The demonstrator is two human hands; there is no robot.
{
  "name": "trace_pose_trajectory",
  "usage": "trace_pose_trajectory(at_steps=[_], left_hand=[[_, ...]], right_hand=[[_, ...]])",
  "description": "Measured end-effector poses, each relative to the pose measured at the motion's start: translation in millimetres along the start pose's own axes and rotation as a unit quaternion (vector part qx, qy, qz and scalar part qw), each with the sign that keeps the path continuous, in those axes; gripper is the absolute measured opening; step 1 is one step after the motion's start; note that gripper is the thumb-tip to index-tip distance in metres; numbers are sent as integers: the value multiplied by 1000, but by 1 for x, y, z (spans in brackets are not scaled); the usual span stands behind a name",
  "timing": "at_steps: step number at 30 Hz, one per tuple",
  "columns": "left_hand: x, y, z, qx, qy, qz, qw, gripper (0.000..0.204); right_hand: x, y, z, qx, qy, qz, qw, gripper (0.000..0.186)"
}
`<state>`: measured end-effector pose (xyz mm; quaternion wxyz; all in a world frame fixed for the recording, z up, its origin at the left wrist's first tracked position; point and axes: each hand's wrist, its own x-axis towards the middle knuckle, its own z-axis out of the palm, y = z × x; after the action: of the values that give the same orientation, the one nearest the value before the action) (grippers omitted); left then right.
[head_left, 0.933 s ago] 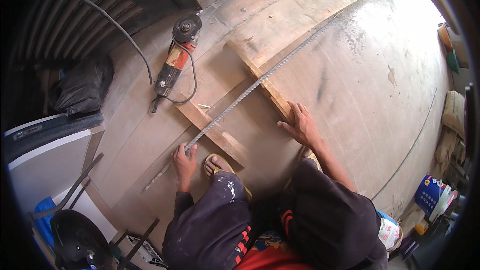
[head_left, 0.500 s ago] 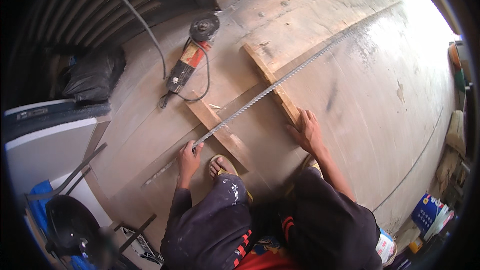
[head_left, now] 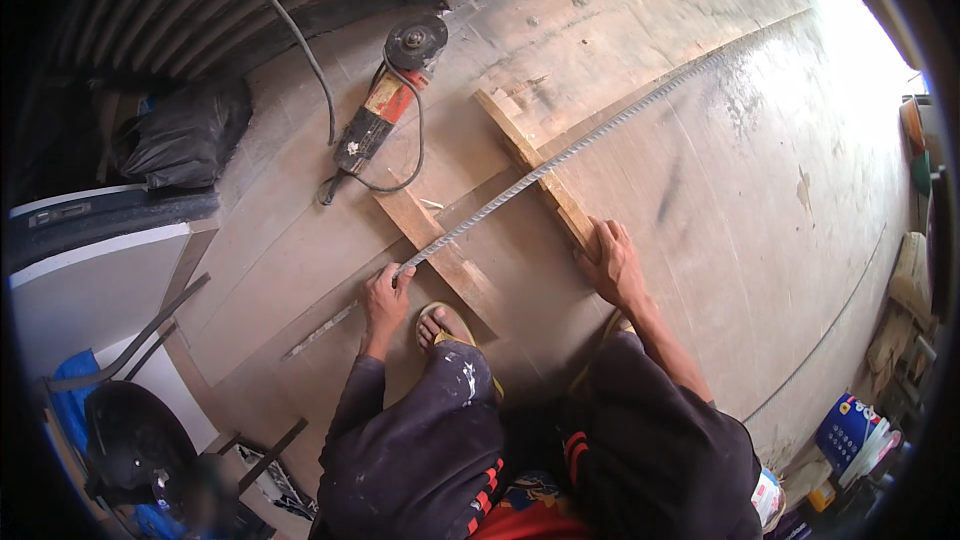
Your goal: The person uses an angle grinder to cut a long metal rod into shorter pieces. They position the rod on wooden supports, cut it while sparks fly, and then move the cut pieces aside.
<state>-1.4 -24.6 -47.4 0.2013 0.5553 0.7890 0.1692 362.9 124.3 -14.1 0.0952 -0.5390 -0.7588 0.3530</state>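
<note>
A long ribbed steel rebar runs slantwise from near left to far right, lying across two pieces of wood. My left hand pinches its near end between thumb and fingers. The farther piece, a narrow wooden batten, passes under the bar at an angle. Around the batten's near end my right hand is closed. A flatter wooden board lies under the bar close to my left hand, in front of my left foot.
An angle grinder with its cord lies on the floor beyond the board. A black plastic bag sits at the left. At lower left is a black rounded object beside metal bars. Another thin rod lies at the right, near a blue box.
My right hand has shifted the batten slightly left, toward the board. My left hand has moved a little forward with the rebar's end. The whole view has tilted slightly.
</note>
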Motion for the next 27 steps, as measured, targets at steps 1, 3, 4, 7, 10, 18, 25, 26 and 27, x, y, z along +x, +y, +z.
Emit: trace_pose_trajectory(at_steps=[1,3,4,7,10,18,25,26,27], left_hand=[[1,4,-3,1,-5,-2,1000,41],[1,5,-4,3,-2,-1,1000,42],[1,3,-2,4,5,3,1000,42],[0,1,0,-7,21,10,1000,44],[2,0,0,-6,16,9,1000,46],[-3,0,0,13,24,14,1000,49],[0,15,-13,-29,-9,-17,999,45],[1,17,-14,-35,-13,-21,999,44],[0,16,-15,-34,-15,-21,999,42]], right_hand=[[0,0,0,-2,3,-4,1000,58],[0,0,-1,3,6,-4,1000,57],[1,-1,-1,6,8,-5,1000,57],[1,-3,-3,13,-2,9,1000,57],[0,-3,-2,16,4,4,1000,56],[0,-2,-1,16,1,7,1000,54],[0,1,1,12,24,6,1000,57],[1,1,0,13,15,18,1000,57],[2,-3,-3,16,5,29,999,57]])
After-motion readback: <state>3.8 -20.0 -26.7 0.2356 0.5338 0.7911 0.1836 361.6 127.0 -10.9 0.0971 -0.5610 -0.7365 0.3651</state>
